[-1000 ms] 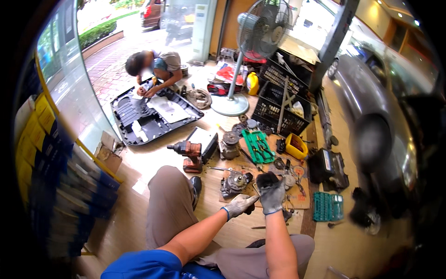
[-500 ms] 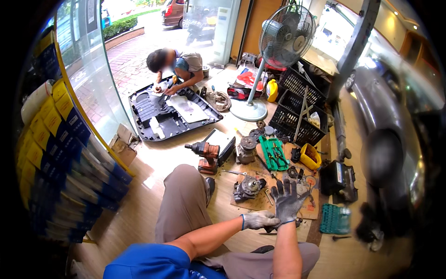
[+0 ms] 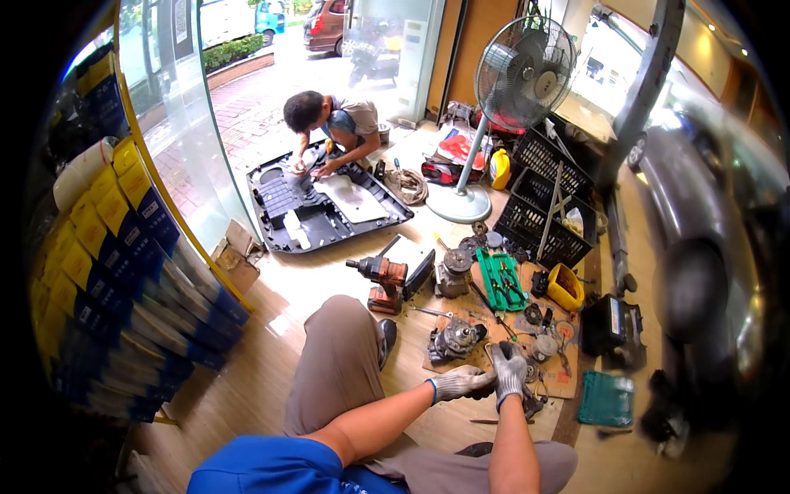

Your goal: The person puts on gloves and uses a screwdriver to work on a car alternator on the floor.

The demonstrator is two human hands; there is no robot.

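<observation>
My left hand (image 3: 462,382), in a pale knit glove with a dark palm, has its fingers curled; what they hold is hidden. My gloved right hand (image 3: 510,369) is bent closed beside it, by a thin metal piece, its contents unclear. Just beyond them a greasy metal pump-like part (image 3: 453,341) sits on cardboard (image 3: 558,384) among loose parts and a spanner (image 3: 429,311). Farther back are an open green tool case (image 3: 501,280), another metal housing (image 3: 453,273) and an orange-black power drill (image 3: 383,284).
A co-worker (image 3: 333,123) crouches over a black plastic panel (image 3: 288,222). A standing fan (image 3: 523,70), black crates (image 3: 527,224), a yellow tub (image 3: 564,288), a battery (image 3: 605,325) and a teal case (image 3: 606,398) surround the parts. A display rack (image 3: 123,280) stands left, a car (image 3: 683,206) right.
My right hand, spread open half a second ago, is now curled, its fingers drawn in beside the left. The whole scene has shifted rightward in view as my head moved.
</observation>
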